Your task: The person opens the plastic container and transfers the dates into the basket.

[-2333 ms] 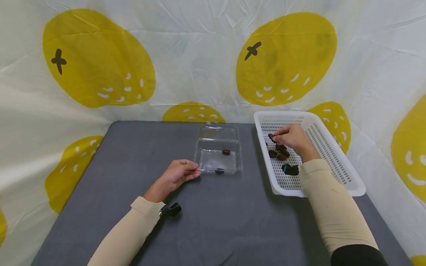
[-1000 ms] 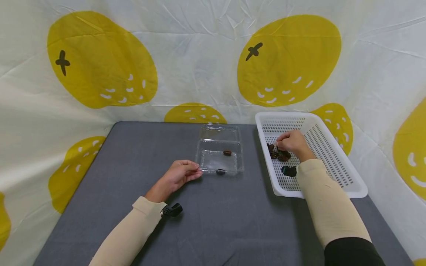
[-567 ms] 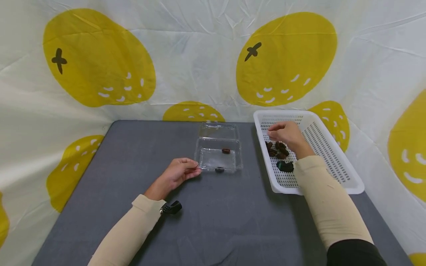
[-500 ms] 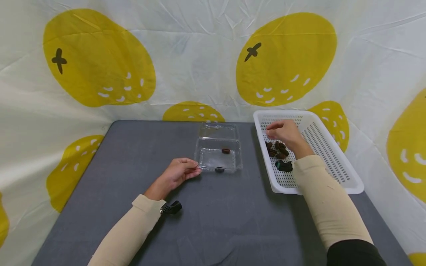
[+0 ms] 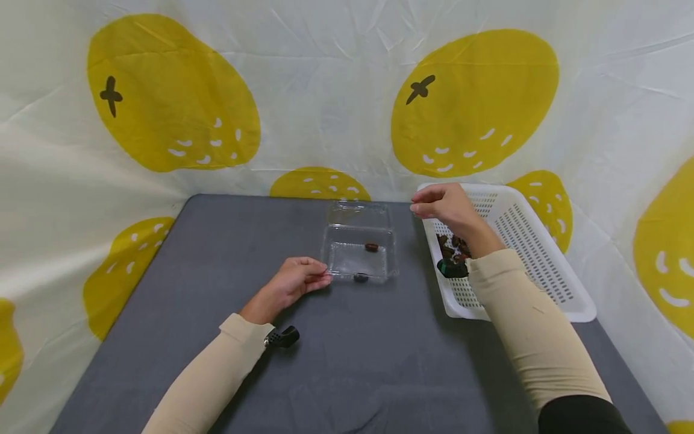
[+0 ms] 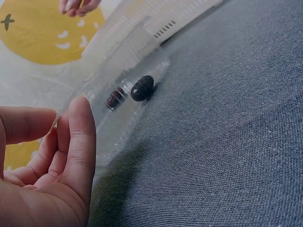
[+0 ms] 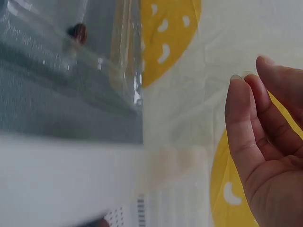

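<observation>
My left hand (image 5: 295,282) pinches the near left corner of an open clear plastic clamshell box (image 5: 337,253) between thumb and fingers. Its lid (image 5: 359,214) lies folded back toward the wall. Inside rests a brown, oval, date-like piece (image 5: 371,248). A glossy dark oval piece (image 6: 142,88) shows at the box's near wall. Over the left rim of a white perforated basket (image 5: 520,241), my right hand (image 5: 447,206) is raised with fingers loosely bent. In the right wrist view, thumb and fingertips stand apart with nothing between them. Several dark brown pieces (image 5: 454,246) lie in the basket, partly hidden by the right wrist.
A grey cloth-covered table (image 5: 347,349) bears everything, with a white lemon-print curtain (image 5: 325,108) behind and at both sides. Black wrist devices hang at the left cuff (image 5: 282,337) and the right cuff (image 5: 452,268). The basket stands right of the box.
My right hand held a dark piece inside the basket, lowered over the pile, then rose and moved left to the rim, with nothing visible in it now. The left hand stays put.
</observation>
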The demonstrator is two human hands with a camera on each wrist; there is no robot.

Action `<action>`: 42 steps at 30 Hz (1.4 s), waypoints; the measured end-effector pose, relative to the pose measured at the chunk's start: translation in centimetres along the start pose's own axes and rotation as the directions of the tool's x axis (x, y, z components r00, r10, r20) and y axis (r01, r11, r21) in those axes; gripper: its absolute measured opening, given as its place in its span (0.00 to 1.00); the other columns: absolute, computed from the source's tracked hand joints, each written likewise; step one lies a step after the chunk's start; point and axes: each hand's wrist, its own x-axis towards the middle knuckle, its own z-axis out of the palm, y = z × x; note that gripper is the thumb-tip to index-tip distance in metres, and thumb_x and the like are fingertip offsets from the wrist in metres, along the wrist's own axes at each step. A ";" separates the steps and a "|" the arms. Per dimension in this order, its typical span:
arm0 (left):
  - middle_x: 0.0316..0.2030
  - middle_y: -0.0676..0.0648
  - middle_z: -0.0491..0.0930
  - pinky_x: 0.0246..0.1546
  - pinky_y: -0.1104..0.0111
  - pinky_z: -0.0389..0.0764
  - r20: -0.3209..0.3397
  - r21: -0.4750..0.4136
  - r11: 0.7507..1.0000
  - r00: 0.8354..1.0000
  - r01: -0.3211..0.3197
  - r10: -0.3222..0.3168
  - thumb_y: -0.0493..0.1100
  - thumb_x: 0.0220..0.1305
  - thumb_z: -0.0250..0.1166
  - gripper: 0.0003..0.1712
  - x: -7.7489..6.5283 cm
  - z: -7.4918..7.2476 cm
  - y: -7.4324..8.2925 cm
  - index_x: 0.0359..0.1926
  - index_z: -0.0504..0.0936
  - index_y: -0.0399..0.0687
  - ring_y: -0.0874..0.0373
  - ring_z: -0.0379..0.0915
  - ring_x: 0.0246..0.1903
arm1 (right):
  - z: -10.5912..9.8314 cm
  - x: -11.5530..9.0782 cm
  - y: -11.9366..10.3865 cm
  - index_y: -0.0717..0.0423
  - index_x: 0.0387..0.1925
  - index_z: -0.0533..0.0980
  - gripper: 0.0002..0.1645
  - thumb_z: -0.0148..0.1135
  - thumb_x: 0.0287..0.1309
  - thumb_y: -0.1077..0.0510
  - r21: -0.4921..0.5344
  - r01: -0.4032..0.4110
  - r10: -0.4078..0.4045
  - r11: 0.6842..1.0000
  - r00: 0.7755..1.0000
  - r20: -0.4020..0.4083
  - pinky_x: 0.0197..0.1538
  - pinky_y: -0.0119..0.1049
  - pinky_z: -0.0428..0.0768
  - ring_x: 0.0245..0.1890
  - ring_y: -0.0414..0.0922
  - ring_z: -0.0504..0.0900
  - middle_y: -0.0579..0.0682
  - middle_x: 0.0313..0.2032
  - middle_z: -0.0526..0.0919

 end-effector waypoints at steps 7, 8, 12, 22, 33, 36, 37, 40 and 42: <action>0.34 0.44 0.85 0.42 0.68 0.92 -0.045 -0.005 1.000 0.999 0.026 -0.026 0.27 0.71 0.62 0.10 0.4 0.2 0.1 0.50 0.81 0.25 0.57 0.87 0.34 | 2.0 0.4 -0.6 0.69 0.54 0.82 0.21 0.73 0.63 0.61 -0.032 0.026 -0.023 0.999 0.997 0.076 0.47 0.33 0.90 0.35 0.37 0.87 0.41 0.36 0.88; 0.34 0.44 0.85 0.42 0.68 0.92 -0.051 -0.005 1.000 0.998 0.029 -0.029 0.27 0.71 0.62 0.10 0.5 0.3 0.1 0.51 0.81 0.25 0.57 0.87 0.34 | 2.4 0.5 -0.7 0.69 0.54 0.82 0.21 0.73 0.63 0.61 -0.032 0.025 -0.022 0.999 0.996 0.088 0.47 0.34 0.90 0.35 0.37 0.87 0.41 0.36 0.88; 0.33 0.44 0.85 0.41 0.69 0.92 -0.053 -0.004 1.000 0.998 0.029 -0.029 0.27 0.71 0.62 0.11 0.4 0.3 0.1 0.52 0.80 0.24 0.57 0.87 0.33 | 3.8 0.7 -0.7 0.69 0.52 0.82 0.20 0.74 0.61 0.63 -0.030 0.015 -0.011 0.999 0.989 0.148 0.48 0.37 0.90 0.36 0.43 0.89 0.44 0.35 0.88; 0.32 0.44 0.86 0.38 0.70 0.92 -0.049 -0.001 1.000 0.999 0.015 -0.015 0.27 0.71 0.61 0.16 0.5 0.5 0.1 0.56 0.76 0.19 0.59 0.87 0.32 | 7.3 1.1 0.3 0.67 0.49 0.86 0.16 0.74 0.61 0.64 -0.051 0.022 -0.006 0.998 0.959 0.284 0.59 0.62 0.85 0.39 0.49 0.89 0.51 0.37 0.92; 0.30 0.46 0.85 0.38 0.71 0.92 -0.061 0.004 1.000 0.998 0.010 -0.010 0.28 0.72 0.61 0.15 0.4 0.6 0.2 0.55 0.77 0.20 0.59 0.87 0.31 | 10.6 1.3 1.2 0.70 0.49 0.85 0.18 0.73 0.56 0.68 -0.120 0.070 -0.010 0.990 0.897 0.442 0.45 0.36 0.89 0.34 0.39 0.87 0.53 0.36 0.92; 0.30 0.45 0.85 0.38 0.70 0.92 -0.066 0.008 1.000 0.998 0.013 -0.012 0.29 0.72 0.61 0.16 0.3 0.6 0.2 0.56 0.76 0.19 0.59 0.87 0.31 | 11.3 1.4 1.4 0.71 0.49 0.84 0.18 0.72 0.56 0.69 -0.133 0.058 0.013 0.989 0.879 0.476 0.45 0.33 0.88 0.34 0.38 0.88 0.51 0.35 0.92; 0.30 0.45 0.85 0.38 0.70 0.92 -0.066 0.010 1.000 0.998 0.013 -0.012 0.29 0.73 0.61 0.16 0.3 0.6 0.2 0.56 0.76 0.19 0.59 0.87 0.31 | 11.5 1.4 1.5 0.71 0.49 0.85 0.18 0.72 0.56 0.69 -0.144 0.048 0.027 0.988 0.878 0.478 0.44 0.33 0.88 0.34 0.38 0.88 0.50 0.34 0.92; 0.30 0.46 0.85 0.39 0.70 0.92 -0.065 0.009 1.000 0.998 0.009 -0.008 0.29 0.72 0.61 0.16 0.4 0.7 0.1 0.55 0.76 0.19 0.59 0.87 0.32 | 11.9 1.4 1.8 0.71 0.48 0.85 0.17 0.72 0.55 0.70 -0.165 0.023 0.058 0.986 0.879 0.474 0.43 0.32 0.88 0.33 0.38 0.88 0.50 0.33 0.92; 0.28 0.47 0.84 0.38 0.70 0.92 -0.072 0.004 1.000 0.997 0.011 -0.011 0.29 0.72 0.61 0.14 0.4 0.7 0.0 0.54 0.77 0.21 0.59 0.87 0.31 | 12.1 1.4 2.1 0.70 0.47 0.85 0.16 0.73 0.54 0.71 -0.177 0.020 0.068 0.984 0.877 0.476 0.43 0.32 0.88 0.32 0.38 0.88 0.52 0.33 0.92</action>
